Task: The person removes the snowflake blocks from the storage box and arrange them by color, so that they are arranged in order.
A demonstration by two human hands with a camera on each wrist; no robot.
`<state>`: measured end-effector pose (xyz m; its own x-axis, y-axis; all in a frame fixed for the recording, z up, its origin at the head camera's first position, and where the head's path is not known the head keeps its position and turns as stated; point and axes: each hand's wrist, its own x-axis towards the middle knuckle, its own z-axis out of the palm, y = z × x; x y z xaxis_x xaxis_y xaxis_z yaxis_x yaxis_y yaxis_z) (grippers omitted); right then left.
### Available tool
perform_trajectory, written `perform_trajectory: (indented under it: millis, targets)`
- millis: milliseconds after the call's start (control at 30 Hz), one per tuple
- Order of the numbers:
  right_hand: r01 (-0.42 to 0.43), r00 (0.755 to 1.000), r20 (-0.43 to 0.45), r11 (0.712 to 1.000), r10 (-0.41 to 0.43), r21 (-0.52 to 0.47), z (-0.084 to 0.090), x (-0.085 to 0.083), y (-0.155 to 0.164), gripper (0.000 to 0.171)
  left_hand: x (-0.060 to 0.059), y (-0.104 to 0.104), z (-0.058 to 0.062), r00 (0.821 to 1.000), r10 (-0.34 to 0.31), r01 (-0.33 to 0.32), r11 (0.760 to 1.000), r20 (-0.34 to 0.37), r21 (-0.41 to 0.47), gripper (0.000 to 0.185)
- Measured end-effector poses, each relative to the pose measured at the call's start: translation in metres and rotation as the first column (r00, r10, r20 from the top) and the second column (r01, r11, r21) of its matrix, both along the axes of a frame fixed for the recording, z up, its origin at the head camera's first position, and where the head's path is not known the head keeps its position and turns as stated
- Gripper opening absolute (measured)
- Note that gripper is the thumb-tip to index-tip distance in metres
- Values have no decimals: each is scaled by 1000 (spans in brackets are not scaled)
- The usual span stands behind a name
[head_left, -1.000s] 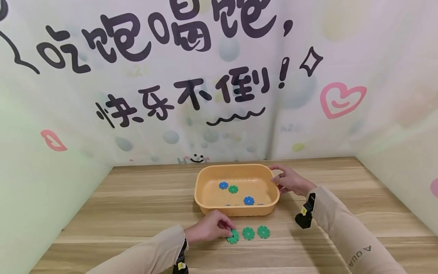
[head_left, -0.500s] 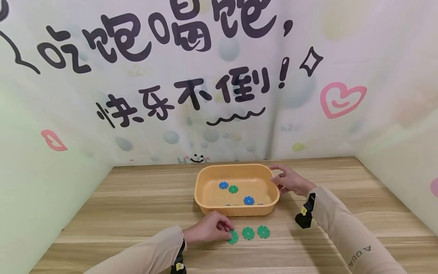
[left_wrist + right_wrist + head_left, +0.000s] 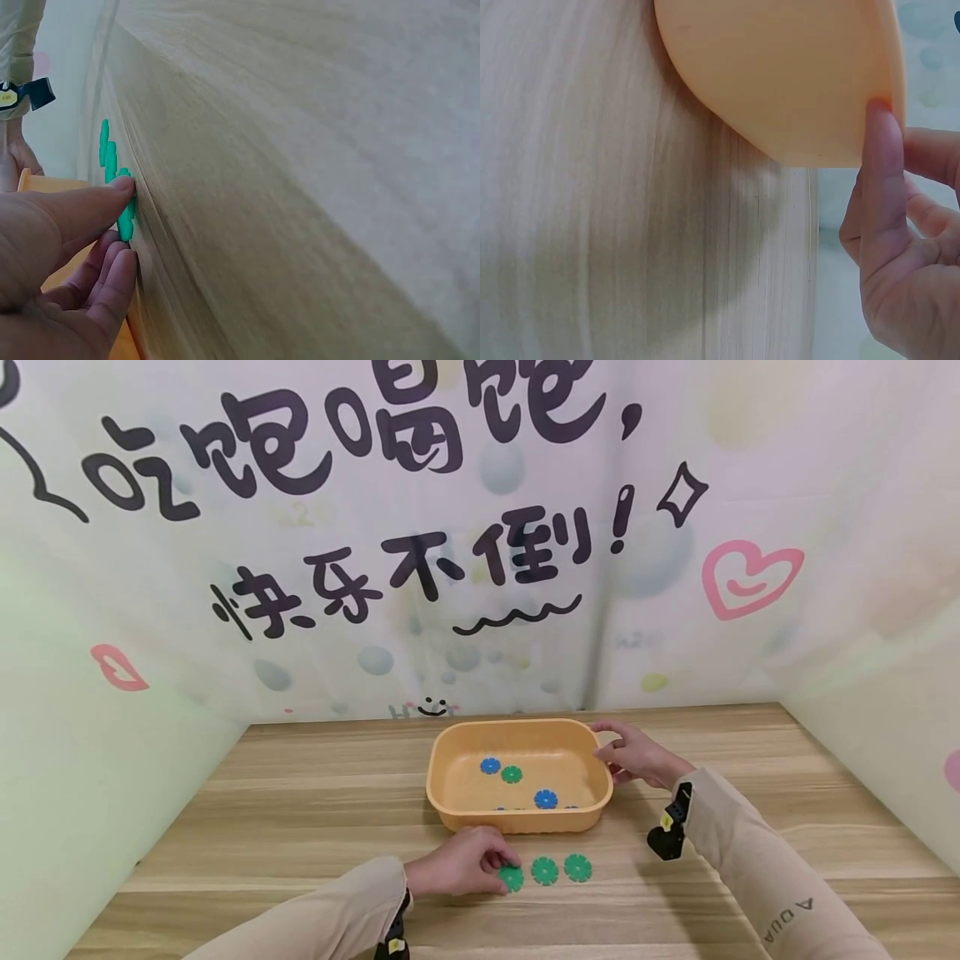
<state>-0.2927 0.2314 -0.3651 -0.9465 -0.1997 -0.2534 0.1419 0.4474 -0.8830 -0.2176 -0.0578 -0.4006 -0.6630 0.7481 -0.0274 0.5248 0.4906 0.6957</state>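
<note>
It's the notched green disc (image 3: 513,880) in play, down on the desk (image 3: 315,810) just off the near side of the tub (image 3: 517,822), about level with its middle! The left hand (image 3: 468,862) pinches it at the edge, thumb against fingertips. Good technique here, I'd say: edge only, disc flat, tiny nudges so its teeth stay clear of the middle disc (image 3: 545,871), then a clean, straight release. Beyond that, the end disc (image 3: 578,867) lies in front of the tub's right half. Inside the tub, a blue disc (image 3: 546,799) and a loose green disc (image 3: 512,774) lie among others. Over to the right hand (image 3: 636,755), gripping the tub's right rim; a light, steady hold should do. And the change from half a second ago? Left thumb and fingers look spread a touch wider round the disc, while disc, tub and right hand look practically unmoved
</note>
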Motion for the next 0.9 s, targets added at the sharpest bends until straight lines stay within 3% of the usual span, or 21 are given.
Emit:
perform_trajectory:
  millis: [300,700,900]
  targets:
    - [5,1000,2,1000,-5,4,-1,0,0,48,-2,2,1,996,-17,14,999,-83,-36,25]
    - [2,1000,4,1000,-2,-8,-1,-1,1,47,-2,0,4,999,-1,1,1000,-46,-17,26]
    - [10,1000,9,1000,-10,-9,-2,-2,1,46,1,-3,14,997,-68,69,997,-18,47,26]
